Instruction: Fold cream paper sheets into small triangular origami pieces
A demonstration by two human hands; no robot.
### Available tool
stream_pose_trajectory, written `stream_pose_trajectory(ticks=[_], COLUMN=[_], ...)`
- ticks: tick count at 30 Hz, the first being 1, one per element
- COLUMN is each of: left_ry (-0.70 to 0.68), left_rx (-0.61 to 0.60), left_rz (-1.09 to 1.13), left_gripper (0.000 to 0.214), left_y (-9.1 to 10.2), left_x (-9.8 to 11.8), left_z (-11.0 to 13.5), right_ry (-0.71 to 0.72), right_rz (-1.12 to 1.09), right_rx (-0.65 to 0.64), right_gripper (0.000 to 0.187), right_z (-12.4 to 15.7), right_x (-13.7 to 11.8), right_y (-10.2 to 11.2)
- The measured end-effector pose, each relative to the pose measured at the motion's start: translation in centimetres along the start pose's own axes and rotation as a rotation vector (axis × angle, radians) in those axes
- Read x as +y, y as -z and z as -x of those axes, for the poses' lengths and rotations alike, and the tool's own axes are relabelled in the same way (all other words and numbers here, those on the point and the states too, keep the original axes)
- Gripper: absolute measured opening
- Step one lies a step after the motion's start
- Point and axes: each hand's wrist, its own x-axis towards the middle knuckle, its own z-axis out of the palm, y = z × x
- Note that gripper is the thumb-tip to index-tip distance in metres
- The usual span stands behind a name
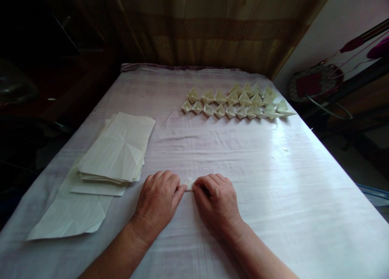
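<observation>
Between my two hands a small folded piece of paper (189,184) rests on the cloth, its pointed top showing and its sides covered by my fingers. My left hand (161,196) is closed, thumb pressed on the paper's left side. From the right, my right hand (217,200) pinches the other side with curled fingers. Farther off at the back right stand rows of folded paper boats (220,111), pale yellow-green with raised points. To the left lies a stack of creased paper sheets (115,149).
A pale checked cloth (243,157) covers the table. One larger creased sheet (73,210) sticks out below the stack near the left edge. Tiny paper scraps (285,150) lie at the right. Behind the table hangs a brown curtain (206,28); a bag (316,82) is beyond the right edge.
</observation>
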Motion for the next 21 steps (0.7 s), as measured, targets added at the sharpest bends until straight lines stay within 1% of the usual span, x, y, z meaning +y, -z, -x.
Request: stream_pose_trajectory(ticks=[7,16,21], left_ry=[-0.005,0.039,0.05], left_rx=[0.004,-0.059,-0.088], left_rz=[-0.015,0.006,0.033], left_gripper=[0.021,0.02,0.019], left_y=[0.03,0.38,0.61], left_x=[0.05,0.12,0.16], left_z=[-0.06,-0.43,-0.74], right_ry=[0.003,0.035,0.04], right_rz=[0.015,0.062,0.093], right_rx=[-0.016,-0.015,-0.032], right_gripper=[0.014,0.015,0.018], right_z=[0.01,0.0,-0.07], right_x=[0.11,0.13,-0.01], right_y=[-0.02,-0.03,0.09])
